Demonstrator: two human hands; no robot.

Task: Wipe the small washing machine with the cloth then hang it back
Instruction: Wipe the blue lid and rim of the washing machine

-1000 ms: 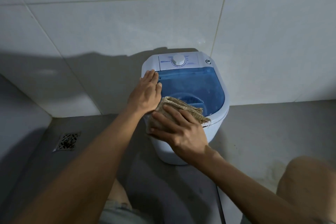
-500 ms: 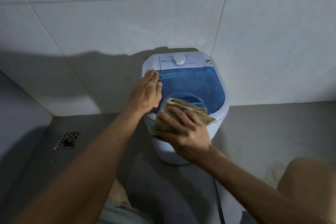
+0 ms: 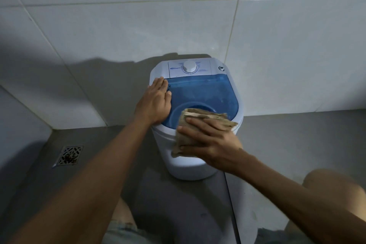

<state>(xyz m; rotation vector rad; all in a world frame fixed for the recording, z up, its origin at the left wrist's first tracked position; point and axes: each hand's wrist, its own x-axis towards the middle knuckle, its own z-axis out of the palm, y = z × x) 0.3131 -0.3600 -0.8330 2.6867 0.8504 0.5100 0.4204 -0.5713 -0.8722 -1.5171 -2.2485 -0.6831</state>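
**Reader:** Grip first, please: what are the hands doing?

**Describer:** Right hand [image 3: 210, 140] lies flat on a folded tan cloth [image 3: 187, 134], fingers spread and fairly straight, pressing it against the near rim of the small washing machine [image 3: 190, 162]. The cloth drapes over that front edge, partly on the blue lid [image 3: 202, 93], partly down the white body. Left hand [image 3: 155, 103] rests open, fingers together and straight, on the left shoulder of the machine, apparently steadying it. Neither hand closes around anything.

**Reader:** And the surroundings, biggest things first?

**Describer:** A white tiled wall [image 3: 118, 25] fills the upper half. Below it is a grey floor [image 3: 297, 144], with the machine standing on it against the wall. A metal floor drain [image 3: 68, 155] sits well to the left. On the machine's back panel is a white round dial [image 3: 189, 66].

**Reader:** Where does the job stand?

**Describer:** Wiping looks under way, at the front rim. Judging by this, the next stroke calls for steady downward pressure with the cloth kept folded, while the left hand holds the light tub from shifting. Hanging up is not yet done.

**Reader:** Anything you cannot see?

**Describer:** No hook or rail for the cloth is in view. The machine's back and right side are hidden, panel lettering is too small to read, and the knee at bottom right is blurred.
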